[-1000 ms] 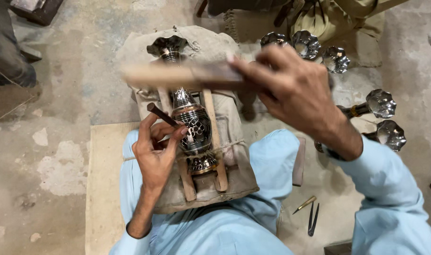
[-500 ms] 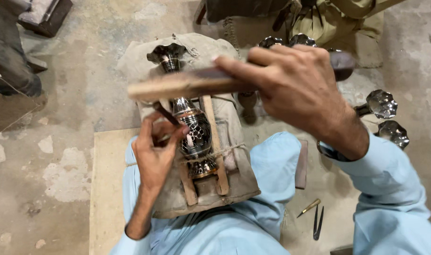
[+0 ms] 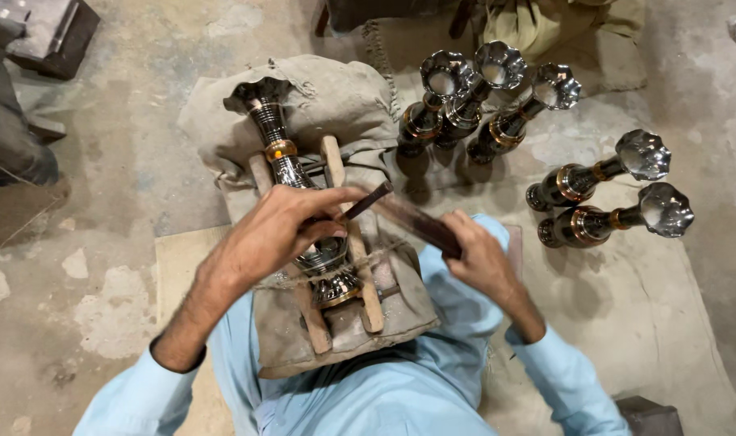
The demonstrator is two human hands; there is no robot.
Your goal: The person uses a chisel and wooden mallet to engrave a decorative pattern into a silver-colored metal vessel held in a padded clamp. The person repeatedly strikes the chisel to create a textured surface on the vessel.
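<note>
Person seated on the floor, light blue sleeves and lap at the bottom of view. Sandbag cushion [image 3: 336, 331] rests against the lap, two wooden slats [image 3: 366, 282] lying on it.

Metal vase [image 3: 291, 173] lies on its side between the slats, flared mouth pointing away, base toward the lap, tied down with string near the base.

Left hand [image 3: 275, 230] over the vase belly, fingers pinched around a thin dark chisel [image 3: 366, 200]; tip hidden under the hand, so contact with the vase can't be confirmed.

Right hand [image 3: 481, 258] just right of the cushion, fingers wrapped around a dark wooden mallet [image 3: 420, 226], motion-blurred, its far end near the chisel head.

Beyond: five finished vases. Two [image 3: 598, 222] lie on their sides on the cloth at right; three [image 3: 465, 101] further off, close together, mouths up.

Far left: dark block [image 3: 53, 36] on the concrete floor [image 3: 102, 161].
</note>
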